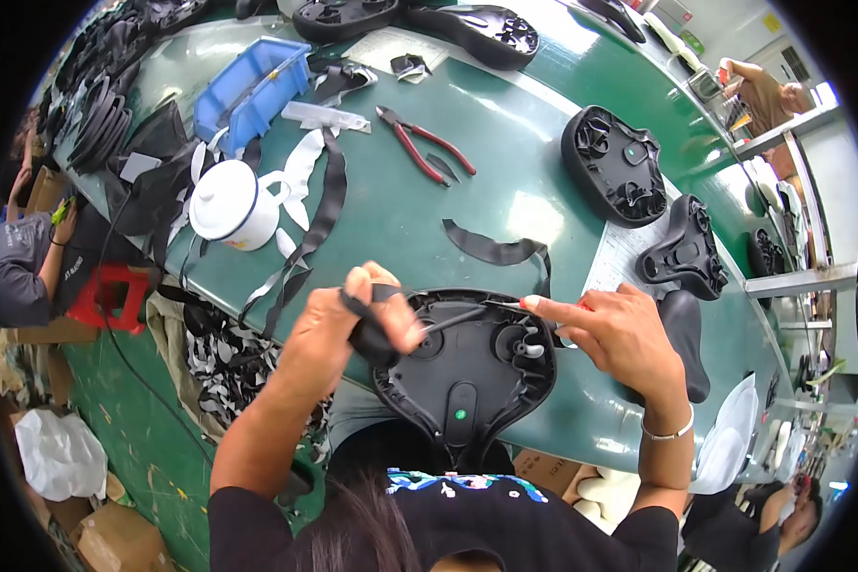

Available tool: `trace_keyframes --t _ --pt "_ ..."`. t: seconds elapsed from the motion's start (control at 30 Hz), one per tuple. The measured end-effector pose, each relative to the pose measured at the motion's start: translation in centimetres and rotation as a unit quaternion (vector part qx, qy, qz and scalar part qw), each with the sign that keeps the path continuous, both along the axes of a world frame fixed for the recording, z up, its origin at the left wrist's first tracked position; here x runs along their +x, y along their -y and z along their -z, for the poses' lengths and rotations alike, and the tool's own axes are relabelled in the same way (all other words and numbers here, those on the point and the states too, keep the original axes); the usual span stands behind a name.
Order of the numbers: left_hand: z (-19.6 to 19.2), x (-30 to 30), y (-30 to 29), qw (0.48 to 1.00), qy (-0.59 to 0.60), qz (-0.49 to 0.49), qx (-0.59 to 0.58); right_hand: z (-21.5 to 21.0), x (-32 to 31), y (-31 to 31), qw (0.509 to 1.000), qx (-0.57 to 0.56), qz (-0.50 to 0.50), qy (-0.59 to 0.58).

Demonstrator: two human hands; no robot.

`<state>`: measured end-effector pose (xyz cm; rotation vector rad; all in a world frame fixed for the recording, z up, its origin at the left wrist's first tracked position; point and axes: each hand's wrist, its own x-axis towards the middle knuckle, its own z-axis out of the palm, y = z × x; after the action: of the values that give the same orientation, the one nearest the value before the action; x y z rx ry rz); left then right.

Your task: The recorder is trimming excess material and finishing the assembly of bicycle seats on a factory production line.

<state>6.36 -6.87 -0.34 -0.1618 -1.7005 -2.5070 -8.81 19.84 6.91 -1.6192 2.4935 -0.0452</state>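
Note:
An upside-down black bicycle saddle (462,367) lies at the table's near edge, its hollow underside facing up. My left hand (329,329) is closed on a black strip of cover material (377,345), pulled up over the saddle's far left rim; the fingers are slightly blurred. My right hand (629,338) grips a small thin tool with red on its handle (589,301). Its narrow tip reaches the saddle's far rim; the exact kind of tool is hidden by the fingers. A loose black strip (494,251) trails on the table just beyond.
Diagonal cutters with red handles (418,143), a white lidded mug (238,205) and a blue bin (248,95) stand farther back. More saddles (615,167) lie to the right. Scraps (224,348) fill a bag below the left edge. Other people work at both sides.

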Motion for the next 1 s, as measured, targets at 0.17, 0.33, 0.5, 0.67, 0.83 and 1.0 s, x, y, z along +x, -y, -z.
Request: trace_keyframes --t 0.17,0.33,0.5,0.67,0.83,1.0 --pt "-6.1 -0.8 5.7 0.956 -0.215 -0.179 0.088 0.7 4.0 -4.1 0.994 0.057 0.093 -0.024" --pt "-4.3 -7.5 3.3 0.929 -0.03 0.114 -0.35 0.1 8.3 -5.0 0.981 0.027 0.191 -0.009" --pt "-0.1 -10.3 -2.8 0.808 -0.334 0.229 -0.429 0.1 5.3 -4.2 0.986 -0.04 0.148 0.07" --pt "-3.4 -11.8 -6.1 0.997 0.067 0.044 -0.007 2.4 9.1 -6.6 0.981 -0.025 0.192 0.011" --pt "-6.4 -11.4 -2.9 0.934 -0.141 -0.285 0.161 4.8 16.3 -6.7 0.895 -0.197 0.371 0.149" --pt "-6.7 -7.0 0.3 0.599 -0.296 -0.738 -0.095 5.5 19.5 -5.7 0.734 -0.254 0.447 0.443"
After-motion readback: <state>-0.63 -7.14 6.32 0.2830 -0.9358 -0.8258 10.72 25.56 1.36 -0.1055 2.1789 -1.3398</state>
